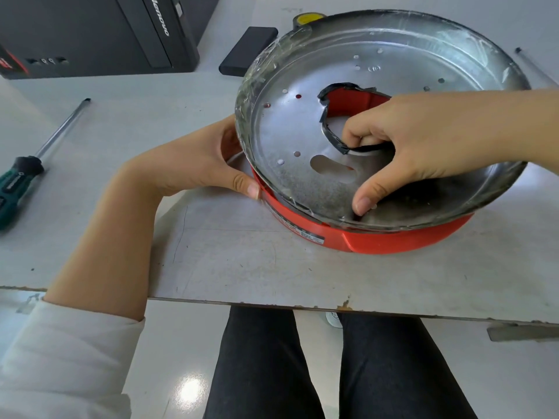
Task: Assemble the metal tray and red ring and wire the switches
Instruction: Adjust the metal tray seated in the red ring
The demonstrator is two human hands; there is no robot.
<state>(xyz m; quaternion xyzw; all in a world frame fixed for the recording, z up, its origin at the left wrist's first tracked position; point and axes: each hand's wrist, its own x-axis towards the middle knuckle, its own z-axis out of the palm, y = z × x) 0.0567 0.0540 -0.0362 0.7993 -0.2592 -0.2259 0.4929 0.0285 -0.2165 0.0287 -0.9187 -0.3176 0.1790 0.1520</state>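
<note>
A round metal tray (302, 122) wrapped in clear film lies tilted on top of a red ring (393, 241) on the table. The tray has small holes and a big ragged centre opening edged with black tape. My right hand (423, 140) hooks its fingers through that opening and grips the tray's edge there, thumb pressed on the tray floor. My left hand (196, 164) holds the left side where tray rim and red ring meet, thumb on the ring. No switches or wires are visible.
A green-handled screwdriver (21, 176) lies at the left of the table. A black computer case (90, 34) stands at the back left, a black box (246, 49) beside it, a yellow tape roll (308, 18) behind the tray. A thin rod (527, 63) lies far right. The table edge (272, 303) is near my knees.
</note>
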